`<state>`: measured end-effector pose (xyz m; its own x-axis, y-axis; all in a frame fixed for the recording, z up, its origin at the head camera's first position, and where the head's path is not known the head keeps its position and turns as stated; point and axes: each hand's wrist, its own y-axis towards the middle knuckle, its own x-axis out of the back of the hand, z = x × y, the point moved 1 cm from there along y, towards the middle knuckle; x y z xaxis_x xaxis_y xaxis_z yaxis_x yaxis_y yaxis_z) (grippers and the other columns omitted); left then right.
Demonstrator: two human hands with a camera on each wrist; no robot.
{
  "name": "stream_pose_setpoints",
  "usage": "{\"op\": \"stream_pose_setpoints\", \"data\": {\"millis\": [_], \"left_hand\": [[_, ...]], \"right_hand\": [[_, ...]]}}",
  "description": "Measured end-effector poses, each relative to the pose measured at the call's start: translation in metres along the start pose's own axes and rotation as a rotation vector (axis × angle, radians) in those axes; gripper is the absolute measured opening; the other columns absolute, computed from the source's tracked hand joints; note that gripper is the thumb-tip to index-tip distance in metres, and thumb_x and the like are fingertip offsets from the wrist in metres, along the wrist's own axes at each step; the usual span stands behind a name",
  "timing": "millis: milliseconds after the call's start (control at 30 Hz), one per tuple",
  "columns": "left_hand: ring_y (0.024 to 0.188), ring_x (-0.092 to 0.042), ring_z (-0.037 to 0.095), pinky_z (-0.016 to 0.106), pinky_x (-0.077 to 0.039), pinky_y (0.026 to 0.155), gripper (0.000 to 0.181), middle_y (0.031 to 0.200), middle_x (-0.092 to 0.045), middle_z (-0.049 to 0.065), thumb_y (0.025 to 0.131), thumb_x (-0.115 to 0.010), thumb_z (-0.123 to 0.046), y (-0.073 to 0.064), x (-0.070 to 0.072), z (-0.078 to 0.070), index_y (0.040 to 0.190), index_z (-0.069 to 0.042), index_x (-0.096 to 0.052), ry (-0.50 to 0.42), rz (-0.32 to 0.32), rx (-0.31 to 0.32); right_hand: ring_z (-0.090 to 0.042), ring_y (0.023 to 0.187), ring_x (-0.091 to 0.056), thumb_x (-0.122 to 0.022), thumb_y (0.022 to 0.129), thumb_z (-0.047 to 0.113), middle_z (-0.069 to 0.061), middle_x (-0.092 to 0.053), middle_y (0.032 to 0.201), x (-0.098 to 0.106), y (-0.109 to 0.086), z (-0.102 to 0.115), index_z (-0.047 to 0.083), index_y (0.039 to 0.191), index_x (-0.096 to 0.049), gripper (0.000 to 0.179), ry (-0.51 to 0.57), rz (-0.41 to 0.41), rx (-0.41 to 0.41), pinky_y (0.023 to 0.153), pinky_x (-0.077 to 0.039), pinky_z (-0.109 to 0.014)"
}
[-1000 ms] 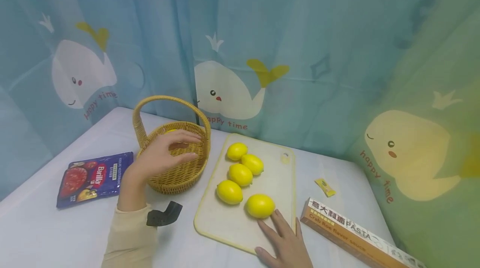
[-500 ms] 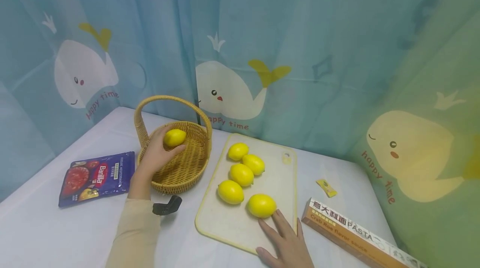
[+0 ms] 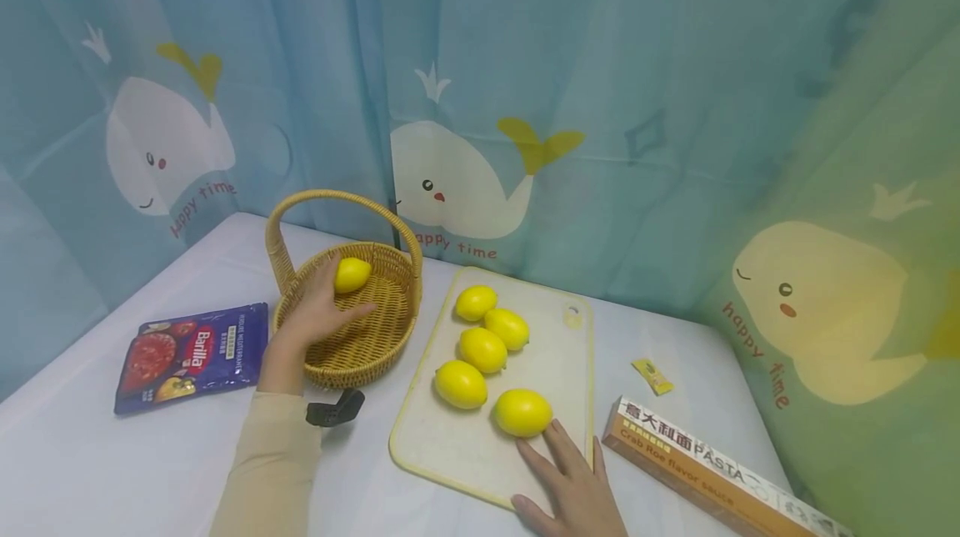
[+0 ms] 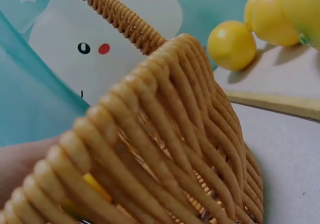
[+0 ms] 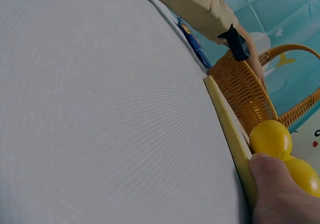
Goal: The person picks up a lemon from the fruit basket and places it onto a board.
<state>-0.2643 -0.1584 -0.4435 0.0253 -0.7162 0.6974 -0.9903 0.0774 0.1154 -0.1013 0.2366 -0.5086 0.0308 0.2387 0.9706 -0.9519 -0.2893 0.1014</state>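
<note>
Inside the wicker basket my left hand reaches down, its fingers against the left side of a lemon and its thumb spread apart from it. The basket wall hides most of that hand in the left wrist view. Several lemons lie on the pale cutting board with a yellow rim. My right hand lies spread over the board's near right corner, fingertips right at the nearest lemon. In the right wrist view its thumb overlaps the board's edge.
A blue Barilla pouch lies left of the basket. To the right are a small yellow packet and a long pasta box. A whale-print curtain hangs behind the white table. The basket's tall handle arches over it.
My left hand has lowered from above the basket down beside the lemon inside, which shows more fully now. The lemon has shifted very slightly. My right hand has stayed put.
</note>
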Motion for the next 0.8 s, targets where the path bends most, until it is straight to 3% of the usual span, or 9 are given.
{"op": "stream_pose_setpoints", "data": {"millis": [433, 633, 800], "left_hand": [[0.14, -0.005, 0.052, 0.065, -0.015, 0.112, 0.101, 0.154, 0.005, 0.028, 0.084, -0.069, -0.038, -0.0043, -0.0027, -0.0025, 0.151, 0.001, -0.004, 0.008, 0.071, 0.075], [0.144, -0.001, 0.046, 0.061, -0.009, 0.116, 0.098, 0.156, 0.005, 0.027, 0.085, -0.069, -0.032, -0.0037, -0.0031, -0.0023, 0.15, 0.005, -0.005, 0.012, 0.069, 0.031], [0.142, -0.008, 0.048, 0.062, -0.014, 0.114, 0.099, 0.154, 0.0, 0.028, 0.084, -0.07, -0.026, -0.0048, -0.0034, -0.0057, 0.151, 0.0, -0.002, -0.021, 0.068, 0.024]], "right_hand": [[-0.027, 0.139, -0.036, -0.054, 0.08, 0.069, -0.003, -0.039, 0.15, 0.0002, -0.0006, 0.0012, 0.033, 0.129, -0.058, 0.061, 0.002, -0.023, 0.012, 0.111, -0.014, -0.066], [-0.027, 0.139, -0.035, -0.055, 0.08, 0.069, -0.002, -0.039, 0.151, 0.0014, -0.0007, 0.0023, 0.032, 0.129, -0.058, 0.061, 0.005, -0.017, 0.007, 0.111, -0.014, -0.066], [-0.027, 0.139, -0.035, -0.054, 0.08, 0.069, -0.002, -0.039, 0.15, 0.0008, -0.0008, 0.0021, 0.033, 0.129, -0.058, 0.061, -0.001, -0.019, 0.008, 0.112, -0.014, -0.066]]}}
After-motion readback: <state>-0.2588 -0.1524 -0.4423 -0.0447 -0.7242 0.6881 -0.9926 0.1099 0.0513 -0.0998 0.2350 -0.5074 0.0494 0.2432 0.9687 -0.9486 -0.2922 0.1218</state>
